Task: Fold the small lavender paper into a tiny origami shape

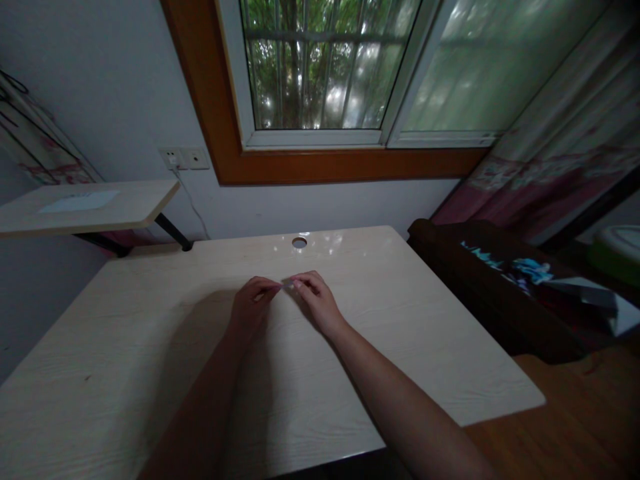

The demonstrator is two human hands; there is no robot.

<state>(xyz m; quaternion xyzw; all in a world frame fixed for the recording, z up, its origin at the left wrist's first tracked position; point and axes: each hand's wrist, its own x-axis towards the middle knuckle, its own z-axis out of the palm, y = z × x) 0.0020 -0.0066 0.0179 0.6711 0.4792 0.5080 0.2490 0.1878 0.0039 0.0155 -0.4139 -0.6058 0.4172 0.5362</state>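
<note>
Wood-framed window (pixel 325 73), pale wall (pixel 125 73), curtain (pixel 555 147), wooden floor (pixel 590 407)

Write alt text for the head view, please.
A person's left hand and right hand pinch a thin item, too small to identify, over a pale desk. Behind is a barred window; a raised shelf stands at picture left.

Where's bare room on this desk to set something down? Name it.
Bare desktop: between right forearm and right edge; also between left forearm and shelf legs. Crowded: mid-desk, where the left hand and right hand pinch something small.
</note>
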